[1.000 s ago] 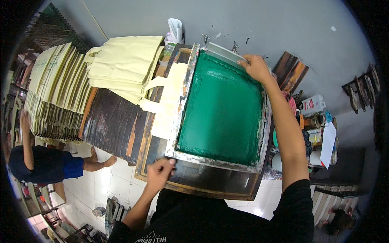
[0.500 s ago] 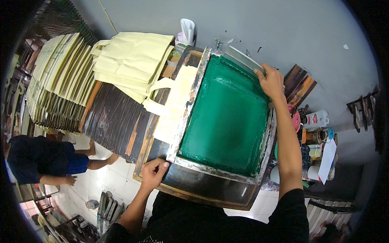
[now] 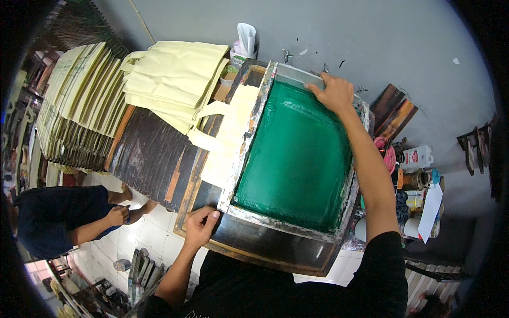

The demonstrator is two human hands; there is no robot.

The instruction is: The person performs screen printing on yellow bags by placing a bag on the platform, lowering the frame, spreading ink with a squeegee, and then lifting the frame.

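A silk screen frame (image 3: pixel 286 225) with pale, paint-stained edges lies in front of me, its mesh covered in green ink (image 3: pixel 297 153). At its far end my right hand (image 3: pixel 336 94) is closed on a wide squeegee (image 3: pixel 297 75), thumb on the near side. The squeegee's pale blade lies across the frame's inside, at the far edge of the ink. My left hand (image 3: pixel 200 227) is closed, its thumb against the frame's near left corner; whatever is between its fingers is hidden. A pale yellow bag (image 3: pixel 233 127) lies partly under the frame's left side.
More yellow bags are piled (image 3: pixel 169 79) at the back left, beside a hanging row of bags (image 3: pixel 79 100). Another person (image 3: pixel 63 217) stands at the left. Cans and bottles (image 3: pixel 416 180) crowd the right side. A grey wall (image 3: pixel 382 37) closes off the far side.
My right hand has moved left and set the squeegee down inside the frame's far end, from a tilted position above it. My left hand stays put. The other person's arm has bent.
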